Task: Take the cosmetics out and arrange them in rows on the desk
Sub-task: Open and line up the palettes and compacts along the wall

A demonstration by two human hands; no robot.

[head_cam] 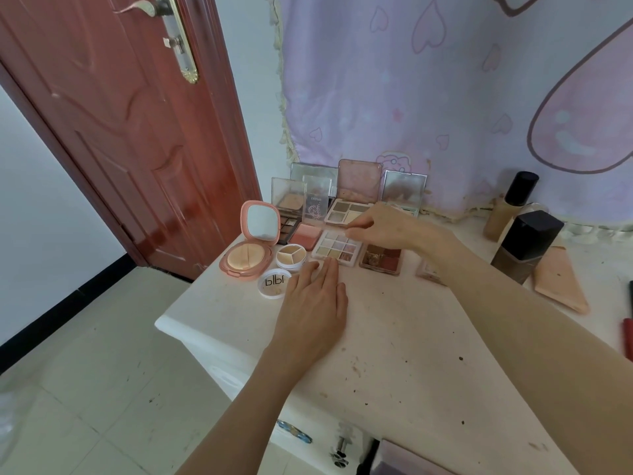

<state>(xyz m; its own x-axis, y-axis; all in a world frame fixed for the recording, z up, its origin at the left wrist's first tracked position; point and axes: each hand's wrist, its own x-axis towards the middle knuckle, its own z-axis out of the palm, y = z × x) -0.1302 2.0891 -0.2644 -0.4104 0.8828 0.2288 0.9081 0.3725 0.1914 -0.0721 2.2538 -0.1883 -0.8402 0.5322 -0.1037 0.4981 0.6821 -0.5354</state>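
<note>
We look down on a white desk (394, 337) where opened cosmetics stand in rows at the far left corner, beside a red-brown door (130, 138) and below a lilac wall cloth (445, 80) printed with hearts.

Our left hand (313, 303) lies flat on the desk, fingers straight and together, grasping nothing; its fingertips reach a small pale item at the front row that we cannot identify, just right of a round white lid (273, 282) and a three-part concealer pot (291, 257).

Our right hand (383, 226) reaches across from the right, thumb and forefinger pinched on the raised clear lid of a nine-pan eyeshadow palette (337, 248), which lies in the middle row between a pink blush compact (306, 236) and a dark red glitter palette (382, 258).

At the row's left end a round pink powder compact (246, 250) sits open, its mirror upright. Behind, a back row of palettes stands with lids raised, among them a four-pan neutral palette (346, 212) under a pink lid.

Well apart on the right, a tall foundation bottle with a black cap (512, 205) and a dark square bottle (529, 245) stand near the wall, a peach tube (558, 282) lying beside them.
</note>
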